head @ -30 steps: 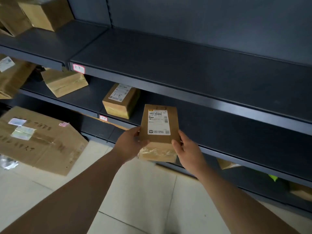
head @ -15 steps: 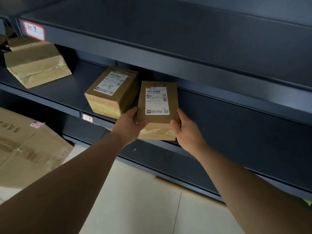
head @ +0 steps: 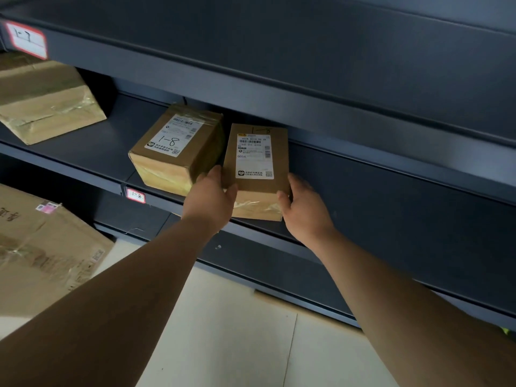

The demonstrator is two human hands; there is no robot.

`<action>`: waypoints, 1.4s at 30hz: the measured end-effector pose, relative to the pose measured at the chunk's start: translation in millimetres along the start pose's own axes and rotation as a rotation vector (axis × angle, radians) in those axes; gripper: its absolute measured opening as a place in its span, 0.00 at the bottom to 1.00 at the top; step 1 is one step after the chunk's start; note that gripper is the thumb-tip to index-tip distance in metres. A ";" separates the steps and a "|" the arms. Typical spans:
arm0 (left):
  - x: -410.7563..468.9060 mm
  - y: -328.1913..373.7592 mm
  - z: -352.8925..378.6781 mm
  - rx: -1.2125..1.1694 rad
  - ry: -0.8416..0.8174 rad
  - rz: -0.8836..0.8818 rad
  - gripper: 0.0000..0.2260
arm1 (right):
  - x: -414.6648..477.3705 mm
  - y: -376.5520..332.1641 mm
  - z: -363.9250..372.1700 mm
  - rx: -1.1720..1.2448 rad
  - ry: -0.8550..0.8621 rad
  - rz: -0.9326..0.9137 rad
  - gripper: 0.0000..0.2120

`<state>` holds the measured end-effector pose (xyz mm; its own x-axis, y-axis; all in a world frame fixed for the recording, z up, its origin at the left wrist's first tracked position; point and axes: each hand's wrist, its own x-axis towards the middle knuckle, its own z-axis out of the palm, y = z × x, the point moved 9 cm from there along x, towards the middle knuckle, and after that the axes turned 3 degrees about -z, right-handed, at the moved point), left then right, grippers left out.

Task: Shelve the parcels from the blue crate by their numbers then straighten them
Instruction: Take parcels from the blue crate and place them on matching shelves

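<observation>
A small brown cardboard parcel (head: 257,166) with a white shipping label sits at the front edge of the dark shelf (head: 92,155). My left hand (head: 209,201) grips its near left corner and my right hand (head: 303,206) grips its near right corner. Just to its left stands another brown parcel (head: 178,146) with "1-8" handwritten on its label, almost touching the held one. A red-bordered tag (head: 135,195) reading "1-8" is stuck on the shelf's front lip below that parcel. The blue crate is out of sight.
A larger taped box (head: 47,104) lies further left on the same shelf, under a "1-7" tag (head: 28,40) on the shelf above. A big cardboard carton (head: 42,252) stands on the tiled floor at lower left. The shelf to the right holds nothing visible.
Both hands have carried the parcel forward and up from in front of the shelving onto the shelf beside the "1-8" parcel. The camera has moved closer to the shelf.
</observation>
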<state>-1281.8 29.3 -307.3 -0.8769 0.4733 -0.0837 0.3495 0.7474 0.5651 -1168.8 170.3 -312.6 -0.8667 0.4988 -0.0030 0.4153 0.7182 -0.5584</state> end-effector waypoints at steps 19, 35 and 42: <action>-227.3 244.2 -106.6 0.370 -0.119 0.656 0.19 | -246.7 -64.1 -238.9 -0.363 0.232 0.098 0.20; -539.6 495.7 -91.0 0.305 -0.288 1.109 0.18 | -601.3 -4.1 -469.9 -0.429 0.404 0.593 0.24; -736.1 566.2 -30.8 0.265 -0.434 1.302 0.19 | -820.0 47.0 -524.0 -0.432 0.477 0.882 0.24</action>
<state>-448.5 89.6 99.5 0.2757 0.9557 0.1035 0.9180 -0.2937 0.2664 -293.7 49.3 98.3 -0.0593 0.9916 0.1148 0.9807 0.0793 -0.1785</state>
